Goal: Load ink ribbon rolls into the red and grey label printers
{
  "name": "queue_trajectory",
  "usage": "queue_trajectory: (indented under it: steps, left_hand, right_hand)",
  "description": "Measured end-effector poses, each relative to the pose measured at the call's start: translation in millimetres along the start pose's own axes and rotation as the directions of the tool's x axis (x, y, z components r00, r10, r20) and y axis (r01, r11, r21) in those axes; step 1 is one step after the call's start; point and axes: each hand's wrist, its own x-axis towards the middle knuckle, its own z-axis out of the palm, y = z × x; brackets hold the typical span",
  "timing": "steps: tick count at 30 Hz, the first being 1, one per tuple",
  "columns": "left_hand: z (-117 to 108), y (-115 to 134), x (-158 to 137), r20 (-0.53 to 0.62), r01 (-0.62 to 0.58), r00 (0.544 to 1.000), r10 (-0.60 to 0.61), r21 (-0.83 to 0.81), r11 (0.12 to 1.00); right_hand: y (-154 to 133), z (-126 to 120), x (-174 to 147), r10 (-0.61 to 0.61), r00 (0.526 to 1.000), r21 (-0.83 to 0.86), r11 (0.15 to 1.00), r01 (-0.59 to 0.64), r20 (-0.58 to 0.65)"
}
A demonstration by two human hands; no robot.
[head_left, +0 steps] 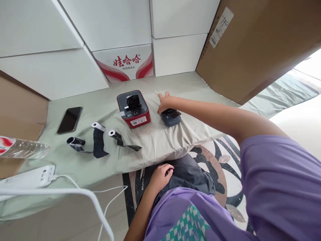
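Note:
My right hand [165, 103] reaches out over the far end of a small dark handheld device [171, 117], a dark flap or sheet on its top. The fingers and thumb are spread; whether they touch it I cannot tell. Left of it stands a red and black box-shaped label printer [136, 112] with a crumpled black piece on top. My left hand [162, 175] rests on my lap, holding nothing, fingers loosely bent and thumb apart. Two small white-cored rolls with black strips, one roll [98, 126] and another roll [112, 133], lie left of the printer.
A black roll [75, 143], a phone [70, 119] and a water bottle [27, 148] lie on the left. A white power strip [30, 177] has cables hanging past the table's front edge. White boxes [179, 55] line the back; a cardboard box [250, 50] stands right.

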Motion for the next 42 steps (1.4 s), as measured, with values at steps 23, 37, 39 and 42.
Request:
queue_trajectory:
  steps: [23, 37, 39, 42]
  left_hand:
    - [-0.9, 3.0, -2.2, -0.033, 0.044, 0.998, -0.044, -0.002, 0.999]
    - [7.2, 12.2, -0.7, 0.067, 0.082, 0.995, -0.08, -0.029, 0.996]
    - [7.9, 12.5, -1.0, 0.076, 0.08, 0.994, -0.078, -0.026, 0.996]
    - [8.6, 11.3, -1.4, 0.073, 0.071, 0.995, -0.069, -0.023, 0.997]
  right_hand:
    - [23.1, -42.3, -22.4, -0.036, 0.942, 0.125, 0.989, 0.082, -0.335]
    - [64.4, -10.0, -35.4, -0.216, 0.976, -0.016, 0.976, 0.217, 0.042]
    - [62.2, -9.2, -35.5, -0.285, 0.959, -0.081, 0.955, 0.284, 0.002]
    - [60.7, -10.9, -33.5, -0.338, 0.937, -0.172, 0.932, 0.319, -0.09]
